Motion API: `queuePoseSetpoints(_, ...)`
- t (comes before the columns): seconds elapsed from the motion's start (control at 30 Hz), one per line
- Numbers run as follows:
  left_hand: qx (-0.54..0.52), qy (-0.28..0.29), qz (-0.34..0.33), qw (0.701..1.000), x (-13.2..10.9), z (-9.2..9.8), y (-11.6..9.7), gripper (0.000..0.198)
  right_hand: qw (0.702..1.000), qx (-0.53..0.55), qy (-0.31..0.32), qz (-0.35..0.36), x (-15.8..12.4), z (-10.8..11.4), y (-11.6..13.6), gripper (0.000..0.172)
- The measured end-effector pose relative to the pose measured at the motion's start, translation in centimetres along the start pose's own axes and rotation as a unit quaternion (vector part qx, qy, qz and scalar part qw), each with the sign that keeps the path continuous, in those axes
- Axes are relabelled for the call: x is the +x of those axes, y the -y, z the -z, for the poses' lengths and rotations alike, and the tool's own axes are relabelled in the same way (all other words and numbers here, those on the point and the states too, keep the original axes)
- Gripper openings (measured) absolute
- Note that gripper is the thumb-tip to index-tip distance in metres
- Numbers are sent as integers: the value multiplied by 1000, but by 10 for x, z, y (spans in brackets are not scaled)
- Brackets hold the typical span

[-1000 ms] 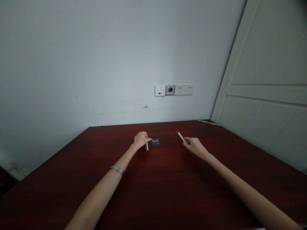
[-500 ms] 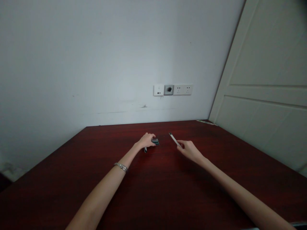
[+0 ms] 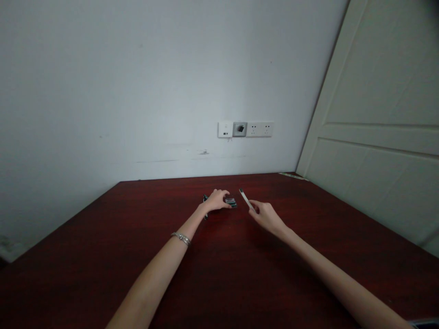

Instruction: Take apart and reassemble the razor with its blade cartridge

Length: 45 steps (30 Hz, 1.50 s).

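My left hand [image 3: 216,200] rests on the dark red table [image 3: 219,274], fingers pressed down on a small green-and-silver pack [image 3: 232,202]. A thin dark stick-like thing [image 3: 205,206] shows at the left side of that hand; whether the hand still holds it I cannot tell. My right hand [image 3: 265,214] pinches a thin flat pale strip [image 3: 245,198] that points up and to the left, its tip close to the pack. A metal bracelet [image 3: 181,238] sits on my left wrist.
A white wall with a row of sockets [image 3: 245,129] stands behind the table's far edge. A pale panelled door [image 3: 373,137] rises along the right side. A thin pale strip [image 3: 293,176] lies at the table's far right corner.
My left hand slid right from the dark stick onto the small pack. My right hand with the strip moved left toward the pack.
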<state>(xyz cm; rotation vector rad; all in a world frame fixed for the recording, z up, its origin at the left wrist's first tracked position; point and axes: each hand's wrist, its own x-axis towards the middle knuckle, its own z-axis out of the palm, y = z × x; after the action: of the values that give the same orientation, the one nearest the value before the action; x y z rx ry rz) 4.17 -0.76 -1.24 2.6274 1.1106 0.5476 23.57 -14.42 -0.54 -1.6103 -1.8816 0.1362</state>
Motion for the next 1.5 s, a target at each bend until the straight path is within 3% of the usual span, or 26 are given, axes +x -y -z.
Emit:
queuePoseSetpoints(0.13,-50,-75,57,994,-19,26,17,24,998,-10,59,27,2,-11,22,27)
queuePoseSetpoints(0.27,-66,-127,157,977,-40,44,34,25,991,-67,108,28,9,-30,48,24)
queuePoseSetpoints(0.5,-25,-112,283,952,-51,47,47,26,978,-146,149,23,24,-65,72,29)
queuePoseSetpoints(0.67,-47,-62,285,955,-52,49,48,29,974,-161,158,15,30,-77,73,30)
queuePoseSetpoints(0.9,-69,-49,285,955,-52,44,54,30,975,-156,155,18,29,-77,75,34)
queuePoseSetpoints(1.03,-88,-41,279,956,-53,42,59,31,985,-120,116,38,38,-61,59,31)
queuePoseSetpoints(1.17,-103,-6,272,957,-55,45,55,32,993,-57,59,90,55,-44,20,42)
queuePoseSetpoints(1.3,-105,27,265,958,-58,47,49,31,990,-17,113,88,66,-45,-13,62)
queuePoseSetpoints(1.4,-105,38,258,960,-60,46,48,29,986,-8,159,45,68,-52,-21,71)
queuePoseSetpoints(1.5,-102,44,246,963,-62,46,47,28,987,-2,159,31,69,-59,-20,73)
